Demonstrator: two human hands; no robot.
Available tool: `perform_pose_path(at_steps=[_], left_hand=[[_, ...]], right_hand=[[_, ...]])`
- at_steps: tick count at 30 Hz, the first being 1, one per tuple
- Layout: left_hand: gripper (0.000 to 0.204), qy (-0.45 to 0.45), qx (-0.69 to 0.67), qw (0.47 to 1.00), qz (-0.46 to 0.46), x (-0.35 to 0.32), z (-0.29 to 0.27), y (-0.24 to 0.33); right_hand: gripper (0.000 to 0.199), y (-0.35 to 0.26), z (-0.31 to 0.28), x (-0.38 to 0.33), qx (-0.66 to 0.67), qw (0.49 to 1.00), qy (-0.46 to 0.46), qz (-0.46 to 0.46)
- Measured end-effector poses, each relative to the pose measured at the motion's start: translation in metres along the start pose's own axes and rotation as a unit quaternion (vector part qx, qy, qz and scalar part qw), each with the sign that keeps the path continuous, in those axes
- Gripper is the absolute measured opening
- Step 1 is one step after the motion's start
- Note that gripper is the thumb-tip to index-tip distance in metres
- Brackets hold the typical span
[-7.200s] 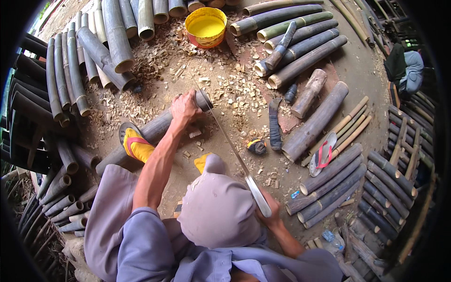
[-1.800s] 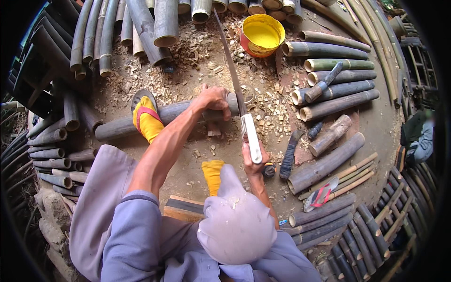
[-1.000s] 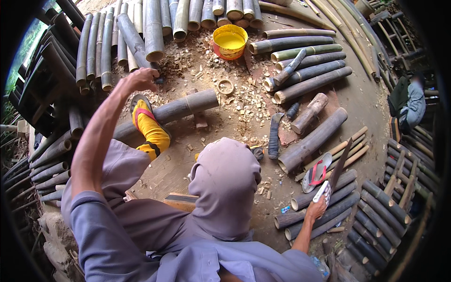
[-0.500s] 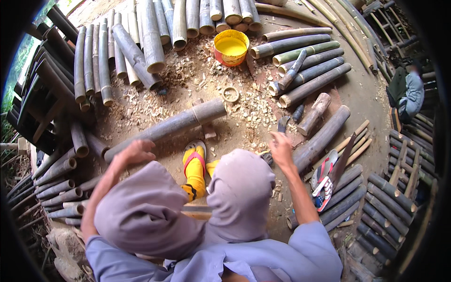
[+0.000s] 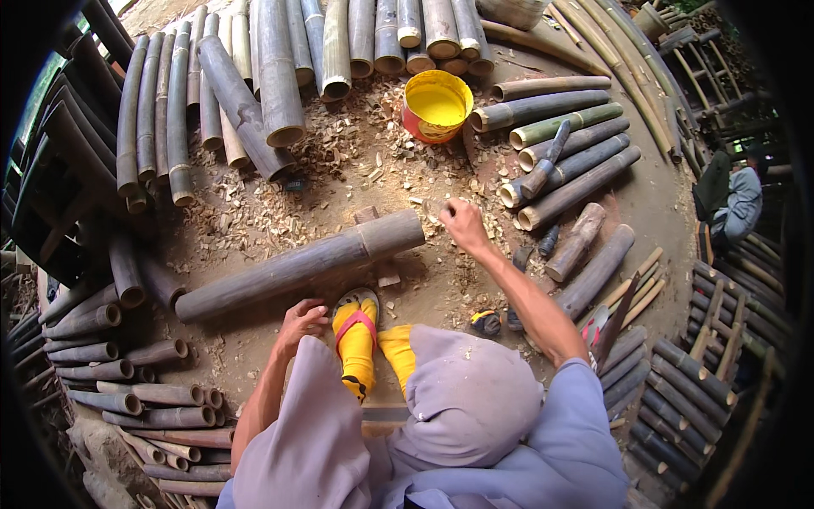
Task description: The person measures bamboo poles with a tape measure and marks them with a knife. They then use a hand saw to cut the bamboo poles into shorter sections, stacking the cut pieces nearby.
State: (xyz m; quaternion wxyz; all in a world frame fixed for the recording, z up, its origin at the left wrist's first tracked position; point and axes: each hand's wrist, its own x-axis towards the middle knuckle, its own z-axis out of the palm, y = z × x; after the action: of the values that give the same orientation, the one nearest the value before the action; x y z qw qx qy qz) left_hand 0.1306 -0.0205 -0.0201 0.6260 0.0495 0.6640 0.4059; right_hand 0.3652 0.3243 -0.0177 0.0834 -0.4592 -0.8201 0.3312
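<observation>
My right hand (image 5: 465, 224) reaches forward beside the cut end of a thick bamboo length (image 5: 297, 267). Its fingers are closed on a small pale bamboo ring (image 5: 432, 209), partly blurred at the fingertips. The bamboo length lies slantwise in front of me, its right end propped on a wooden block (image 5: 387, 273). My left hand (image 5: 305, 321) is held over the ground just below that bamboo, fingers loosely bent and apart, with nothing in them. Between my hands is my foot in a yellow sock and sandal (image 5: 356, 329).
A red bucket (image 5: 437, 106) with yellow inside stands ahead among wood chips. Bamboo lengths (image 5: 280, 93) lie in rows around me. A dark narrow tool (image 5: 546, 159) rests across several at right. A yellow-and-black object (image 5: 486, 322) lies near my right knee. Another person (image 5: 739, 199) sits far right.
My right hand has moved forward and left from beside the dark tool to the ring, which has left its spot on the chips. My left hand has come back off the bamboo's left part.
</observation>
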Motion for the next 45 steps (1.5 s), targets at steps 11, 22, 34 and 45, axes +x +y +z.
perform_pose_path(at_steps=[11, 22, 34, 45], left_hand=[[0.070, 0.023, -0.358, 0.933, 0.041, 0.021, 0.037, 0.005], [0.070, 0.192, -0.496, 0.838, 0.121, 0.031, 0.016, 0.014], [0.064, -0.159, -0.070, 0.950, 0.259, -0.041, 0.116, 0.132], [0.047, -0.007, -0.009, 0.990, 0.139, 0.000, 0.049, 0.031]], right_hand=[[0.068, -0.081, -0.248, 0.115, 0.032, 0.957, 0.288, -0.025], [0.090, -0.101, -0.024, -0.086, -0.224, 0.934, -0.052, -0.272], [0.092, -0.037, -0.051, -0.239, 0.153, 0.988, 0.022, 0.001], [0.067, 0.080, -0.109, -0.350, 0.192, 0.866, 0.338, 0.313]])
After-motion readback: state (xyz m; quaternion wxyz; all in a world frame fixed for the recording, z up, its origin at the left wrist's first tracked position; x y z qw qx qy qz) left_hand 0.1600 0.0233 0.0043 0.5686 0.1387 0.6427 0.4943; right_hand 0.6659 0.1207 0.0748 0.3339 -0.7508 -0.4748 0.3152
